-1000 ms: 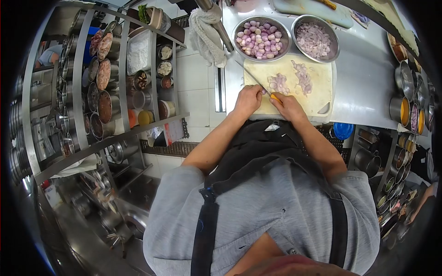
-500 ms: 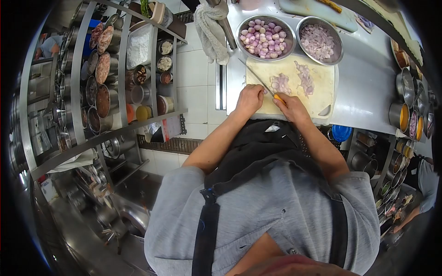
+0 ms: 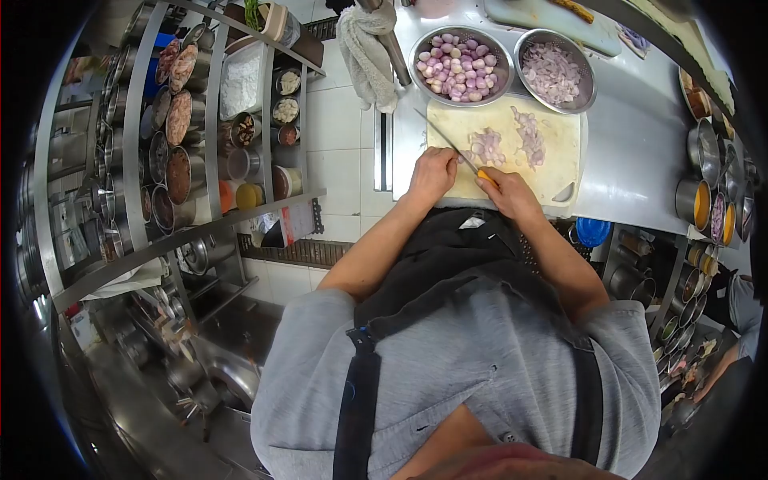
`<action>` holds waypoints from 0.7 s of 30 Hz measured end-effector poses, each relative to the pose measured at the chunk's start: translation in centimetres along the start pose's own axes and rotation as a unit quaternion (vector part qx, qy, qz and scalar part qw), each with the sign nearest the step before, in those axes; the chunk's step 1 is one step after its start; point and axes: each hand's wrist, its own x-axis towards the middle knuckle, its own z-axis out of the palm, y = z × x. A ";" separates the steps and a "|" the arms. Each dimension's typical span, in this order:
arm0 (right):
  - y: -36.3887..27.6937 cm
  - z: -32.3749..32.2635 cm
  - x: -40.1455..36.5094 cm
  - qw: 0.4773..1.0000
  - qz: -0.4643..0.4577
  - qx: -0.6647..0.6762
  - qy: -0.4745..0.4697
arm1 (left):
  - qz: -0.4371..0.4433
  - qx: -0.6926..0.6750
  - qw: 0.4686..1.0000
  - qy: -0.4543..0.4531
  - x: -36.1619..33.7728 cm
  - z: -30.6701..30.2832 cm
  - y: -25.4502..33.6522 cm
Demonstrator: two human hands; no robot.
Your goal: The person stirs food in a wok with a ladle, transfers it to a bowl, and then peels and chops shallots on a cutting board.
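My right hand [image 3: 509,190] is closed around the yellow handle of a knife [image 3: 445,138], whose blade slants up and left over the cutting board [image 3: 565,152]. My left hand [image 3: 434,173] is curled at the board's near left part, its fingertips close against the blade. A shallot seems to be under those fingers, mostly hidden. Two piles of chopped shallot [image 3: 486,146] lie on the board just past the knife. Beyond the board stand a colander of peeled whole shallots [image 3: 458,67] and a colander of chopped shallots [image 3: 552,74].
A metal rack [image 3: 212,120] with pans and tubs of food stands at my left. A towel [image 3: 366,56] hangs by a post near the counter's left edge. Several metal pots [image 3: 694,200] are at the right, and another person's arm [image 3: 720,372] shows there.
The knife blade has turned slightly, and my left fingers have shifted a little beside it. At the far right, the other person's arm has moved.
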 end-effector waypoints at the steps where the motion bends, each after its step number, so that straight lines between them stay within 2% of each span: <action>1: 0.1 0.1 0.1 1.000 -0.004 -0.008 -0.005 | -0.001 0.005 1.000 -0.005 0.0 0.0 0.0; 6: 1.6 1.9 1.9 0.999 -0.028 -0.034 0.000 | 0.011 0.004 1.000 0.003 0.0 -0.2 0.1; 10: 0.2 -0.2 0.0 1.000 -0.012 0.004 0.019 | 0.007 0.003 1.000 0.005 0.1 -0.1 0.2; 14: 0.3 0.1 0.3 0.999 0.011 0.027 -0.022 | -0.002 0.018 1.000 -0.006 -0.1 -0.1 0.2; 16: 1.3 1.5 1.6 0.999 -0.047 -0.008 0.008 | 0.002 0.011 1.000 0.000 0.0 0.0 0.3; 21: 1.1 0.8 0.8 1.000 -0.017 0.006 0.009 | 0.003 -0.003 1.000 0.011 0.0 0.0 0.3</action>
